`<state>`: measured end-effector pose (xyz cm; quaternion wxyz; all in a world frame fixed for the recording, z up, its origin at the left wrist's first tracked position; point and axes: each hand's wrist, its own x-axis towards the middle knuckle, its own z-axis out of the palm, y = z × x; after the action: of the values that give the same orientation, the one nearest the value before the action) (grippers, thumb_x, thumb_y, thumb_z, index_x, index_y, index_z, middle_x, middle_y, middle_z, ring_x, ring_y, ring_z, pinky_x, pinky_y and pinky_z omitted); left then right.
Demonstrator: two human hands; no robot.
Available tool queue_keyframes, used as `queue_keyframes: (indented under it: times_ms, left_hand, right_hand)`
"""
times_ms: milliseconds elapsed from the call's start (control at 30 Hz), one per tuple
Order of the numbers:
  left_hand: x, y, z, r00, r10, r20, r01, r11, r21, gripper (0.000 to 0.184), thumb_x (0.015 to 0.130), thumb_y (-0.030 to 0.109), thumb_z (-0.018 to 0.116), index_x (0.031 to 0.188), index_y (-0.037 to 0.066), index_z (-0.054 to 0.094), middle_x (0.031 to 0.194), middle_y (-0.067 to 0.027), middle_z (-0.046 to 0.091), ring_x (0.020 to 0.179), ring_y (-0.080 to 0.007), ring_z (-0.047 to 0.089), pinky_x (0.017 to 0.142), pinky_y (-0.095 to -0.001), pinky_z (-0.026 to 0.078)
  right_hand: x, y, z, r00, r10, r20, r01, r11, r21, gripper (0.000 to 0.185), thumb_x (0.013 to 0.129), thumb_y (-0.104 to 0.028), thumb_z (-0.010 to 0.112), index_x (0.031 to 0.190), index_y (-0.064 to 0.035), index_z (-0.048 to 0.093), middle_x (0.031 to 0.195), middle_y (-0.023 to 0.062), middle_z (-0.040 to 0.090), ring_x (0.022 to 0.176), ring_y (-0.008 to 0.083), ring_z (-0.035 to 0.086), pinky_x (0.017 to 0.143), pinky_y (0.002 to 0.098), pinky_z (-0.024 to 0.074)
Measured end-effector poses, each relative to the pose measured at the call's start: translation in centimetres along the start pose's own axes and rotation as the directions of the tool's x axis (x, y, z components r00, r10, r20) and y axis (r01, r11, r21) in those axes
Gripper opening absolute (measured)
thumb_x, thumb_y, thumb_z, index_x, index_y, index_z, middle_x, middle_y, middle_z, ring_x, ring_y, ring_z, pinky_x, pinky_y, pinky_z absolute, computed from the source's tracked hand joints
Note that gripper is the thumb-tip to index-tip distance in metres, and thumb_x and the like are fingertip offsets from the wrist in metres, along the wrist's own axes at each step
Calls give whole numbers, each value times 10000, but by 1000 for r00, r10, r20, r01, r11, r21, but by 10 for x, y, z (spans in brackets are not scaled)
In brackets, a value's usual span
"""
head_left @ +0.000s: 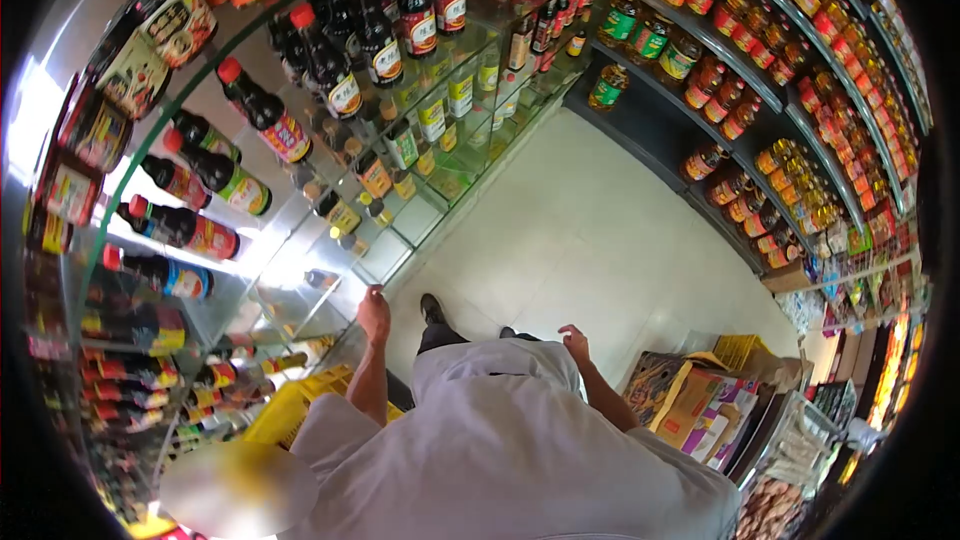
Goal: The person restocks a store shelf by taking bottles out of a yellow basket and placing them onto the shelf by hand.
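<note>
My left hand (373, 316) hangs beside the glass shelving, its fingers curled together with nothing visible in them. Just past it are the lower glass shelf edge (385, 258) and small bottles with pale labels (341, 212). On my other side, my right hand (575, 342) is held over the floor, fingers loosely bent and apart, touching nothing. Dark sauce bottles with red caps (262, 112) stand on the glass shelves to the left. My shoe (432, 309) shows on the floor between the hands.
Dark shelves (640, 127) with oil bottles (706, 80) line the right. Cardboard boxes (690, 405) and a yellow crate (738, 351) stand behind my right hand. A yellow basket (290, 408) sits behind my left arm. Pale tiled floor (560, 220) lies ahead.
</note>
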<state>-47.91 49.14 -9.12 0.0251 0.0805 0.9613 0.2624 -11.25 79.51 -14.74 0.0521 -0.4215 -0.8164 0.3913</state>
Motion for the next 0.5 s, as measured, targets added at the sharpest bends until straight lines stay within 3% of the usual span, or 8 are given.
queue_keyframes:
  times_ms: [67,100,133,200,300,400,433,500]
  left_hand:
    - [-49,5,9,995,7,97,-11,999,46,186,909,197,463,1025,189,609,768,-171,652,736,-367,631,621,-476,467]
    - [-73,13,5,979,82,188,-95,994,62,194,917,195,451,1029,189,608,762,-173,651,726,-371,631,618,-478,473]
    - [-97,24,-4,949,149,278,-174,982,68,202,924,192,438,1033,188,607,756,-174,649,716,-376,630,614,-480,480]
    - [-139,40,-15,944,104,312,-130,989,64,209,918,161,445,1070,173,588,767,-172,649,725,-366,633,613,-468,488]
    - [-202,54,-34,989,50,138,-37,994,-101,223,889,115,491,1095,156,566,863,-172,646,757,-354,631,624,-463,481]
    - [-255,55,-49,983,-122,137,153,957,-247,314,841,107,528,1151,156,551,946,-144,641,845,-347,622,676,-455,493]
    - [-273,52,-49,991,-129,46,136,955,-262,349,821,93,538,1165,154,545,988,-136,627,866,-337,613,713,-444,496]
    - [-302,48,-55,988,-148,44,155,960,-234,372,816,67,524,1181,139,536,996,-124,585,868,-328,599,724,-425,496]
  right_hand:
    - [-15,23,-13,976,156,151,-152,988,-36,210,795,-84,502,944,-155,632,846,175,648,801,347,632,703,447,498]
    - [-22,35,-17,974,136,181,-129,990,-50,210,795,-84,502,944,-155,632,846,175,648,801,347,632,703,447,498]
    - [-28,47,-22,951,232,204,-203,967,-156,203,793,-116,511,942,-171,637,868,168,654,825,344,634,725,447,500]
    - [-28,62,-32,917,306,256,-231,930,-287,198,790,-147,520,940,-187,643,891,161,661,849,341,636,746,447,503]
    - [-16,68,-48,903,301,307,-144,885,-443,193,802,-174,512,930,-214,651,929,154,661,922,362,621,778,455,498]
    - [28,71,-39,912,104,398,61,922,-381,246,776,-83,473,926,-189,638,912,159,650,891,342,623,785,443,495]
    - [43,62,-34,901,54,431,116,926,-358,259,771,-52,454,929,-156,631,897,170,643,861,340,621,765,449,487]
    - [60,30,-29,881,-151,449,309,902,-302,267,759,-21,450,947,-101,622,824,166,638,805,346,617,729,437,482]
